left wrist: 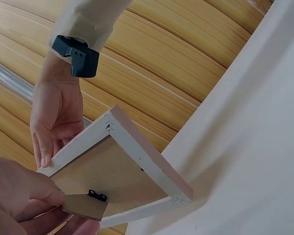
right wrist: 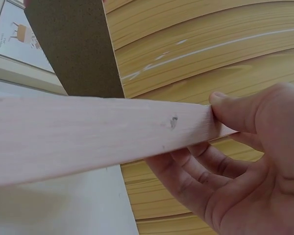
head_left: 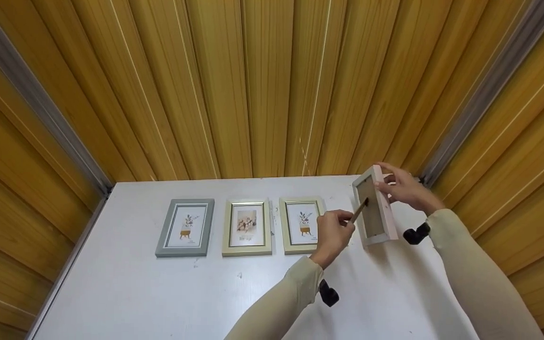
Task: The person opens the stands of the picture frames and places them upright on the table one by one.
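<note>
A pale pink picture frame [head_left: 386,210] is held upright and tilted over the right side of the white table, its brown backing showing. My right hand [head_left: 406,190] grips its upper side edge, thumb on one face and fingers on the other, as the right wrist view shows on the pink side [right wrist: 88,132]. My left hand [head_left: 333,234] pinches the brown stand leg [left wrist: 83,206], which is swung out from the backing [left wrist: 120,166]. A small black hinge [left wrist: 97,196] joins leg and backing.
On the white table [head_left: 125,283] three frames lie face up in a row: a grey-blue frame [head_left: 163,241], a cream frame [head_left: 227,236] and another cream frame [head_left: 289,236], partly behind my left hand. Wood-patterned panels [head_left: 267,94] rise behind the table and at both sides.
</note>
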A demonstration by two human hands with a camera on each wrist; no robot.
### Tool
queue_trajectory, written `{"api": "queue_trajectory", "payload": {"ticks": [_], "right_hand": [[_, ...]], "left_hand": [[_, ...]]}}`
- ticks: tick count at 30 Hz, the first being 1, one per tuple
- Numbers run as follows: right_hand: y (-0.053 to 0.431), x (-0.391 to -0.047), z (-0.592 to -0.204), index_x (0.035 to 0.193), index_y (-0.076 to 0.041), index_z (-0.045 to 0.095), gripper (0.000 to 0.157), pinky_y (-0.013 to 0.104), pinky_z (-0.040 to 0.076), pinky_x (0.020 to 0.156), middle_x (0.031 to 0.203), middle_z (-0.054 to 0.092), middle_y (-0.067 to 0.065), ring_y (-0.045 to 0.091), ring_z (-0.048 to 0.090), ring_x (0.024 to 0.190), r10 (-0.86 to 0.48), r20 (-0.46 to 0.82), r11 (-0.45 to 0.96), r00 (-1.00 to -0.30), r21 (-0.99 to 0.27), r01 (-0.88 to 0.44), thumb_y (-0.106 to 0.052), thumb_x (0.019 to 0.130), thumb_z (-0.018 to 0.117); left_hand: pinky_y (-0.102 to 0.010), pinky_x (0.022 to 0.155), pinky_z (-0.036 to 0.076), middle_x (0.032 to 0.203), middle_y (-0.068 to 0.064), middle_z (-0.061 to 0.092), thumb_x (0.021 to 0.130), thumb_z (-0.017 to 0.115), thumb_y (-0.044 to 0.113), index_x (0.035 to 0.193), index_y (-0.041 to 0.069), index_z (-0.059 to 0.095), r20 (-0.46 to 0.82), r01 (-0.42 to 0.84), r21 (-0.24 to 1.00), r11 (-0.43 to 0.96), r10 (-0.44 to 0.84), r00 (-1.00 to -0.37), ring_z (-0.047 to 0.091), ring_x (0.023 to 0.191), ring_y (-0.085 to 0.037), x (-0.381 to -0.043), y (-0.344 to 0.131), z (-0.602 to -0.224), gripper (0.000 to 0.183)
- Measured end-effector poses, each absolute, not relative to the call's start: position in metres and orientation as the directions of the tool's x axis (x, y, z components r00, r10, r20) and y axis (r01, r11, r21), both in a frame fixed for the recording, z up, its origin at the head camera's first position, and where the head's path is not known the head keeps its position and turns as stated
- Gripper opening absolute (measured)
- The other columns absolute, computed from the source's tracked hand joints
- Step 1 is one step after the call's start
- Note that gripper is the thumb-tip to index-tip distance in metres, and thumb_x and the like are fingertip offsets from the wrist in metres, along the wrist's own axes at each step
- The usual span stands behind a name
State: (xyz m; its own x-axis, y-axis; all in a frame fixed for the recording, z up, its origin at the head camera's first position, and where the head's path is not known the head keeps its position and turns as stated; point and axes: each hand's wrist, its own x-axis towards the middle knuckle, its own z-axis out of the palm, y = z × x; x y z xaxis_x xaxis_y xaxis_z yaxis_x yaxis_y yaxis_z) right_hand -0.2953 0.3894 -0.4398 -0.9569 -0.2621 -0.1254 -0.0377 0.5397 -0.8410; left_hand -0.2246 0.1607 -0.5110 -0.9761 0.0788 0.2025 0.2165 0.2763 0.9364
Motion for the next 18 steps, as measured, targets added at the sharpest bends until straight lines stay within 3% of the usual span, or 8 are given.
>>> {"api": "queue_trajectory", "payload": {"ticks": [9, 13, 18], "right_hand": [[0.387, -0.295, -0.441, 0.163, -0.012, 0.021, 0.068, 0.047, 0.06, 0.083, 0.139, 0.047, 0.031, 0.046, 0.055, 0.117, -0.238, -0.13, 0.551, -0.963, -0.834, -0.023, -0.017, 0.106, 0.057], [0.384, -0.294, -0.437, 0.163, -0.009, 0.02, 0.068, 0.047, 0.06, 0.081, 0.136, 0.047, 0.034, 0.046, 0.055, 0.114, -0.243, -0.115, 0.541, -0.963, -0.84, -0.037, -0.013, 0.106, 0.056], [0.381, -0.295, -0.432, 0.162, -0.011, 0.02, 0.069, 0.05, 0.06, 0.083, 0.134, 0.046, 0.034, 0.048, 0.055, 0.114, -0.226, -0.116, 0.548, -0.967, -0.836, -0.028, -0.012, 0.104, 0.059]], "left_hand": [[-0.014, 0.058, 0.051, 0.084, -0.003, 0.076, 0.085, 0.071, -0.007, 0.098, 0.0, 0.079, 0.18, 0.202, 0.939, 0.277, 0.104, -0.978, 0.066, 0.069, -0.001, -0.224, 0.161, -0.509, 0.017], [-0.017, 0.069, 0.054, 0.104, -0.004, 0.077, 0.087, 0.073, -0.002, 0.11, 0.003, 0.077, 0.24, 0.265, 0.899, 0.348, 0.114, -0.964, 0.071, 0.084, -0.01, -0.22, 0.166, -0.502, 0.024], [-0.023, 0.093, 0.052, 0.12, -0.001, 0.072, 0.091, 0.077, 0.009, 0.123, 0.007, 0.073, 0.354, 0.374, 0.799, 0.471, 0.134, -0.926, 0.066, 0.11, -0.013, -0.215, 0.177, -0.487, 0.032]]}}
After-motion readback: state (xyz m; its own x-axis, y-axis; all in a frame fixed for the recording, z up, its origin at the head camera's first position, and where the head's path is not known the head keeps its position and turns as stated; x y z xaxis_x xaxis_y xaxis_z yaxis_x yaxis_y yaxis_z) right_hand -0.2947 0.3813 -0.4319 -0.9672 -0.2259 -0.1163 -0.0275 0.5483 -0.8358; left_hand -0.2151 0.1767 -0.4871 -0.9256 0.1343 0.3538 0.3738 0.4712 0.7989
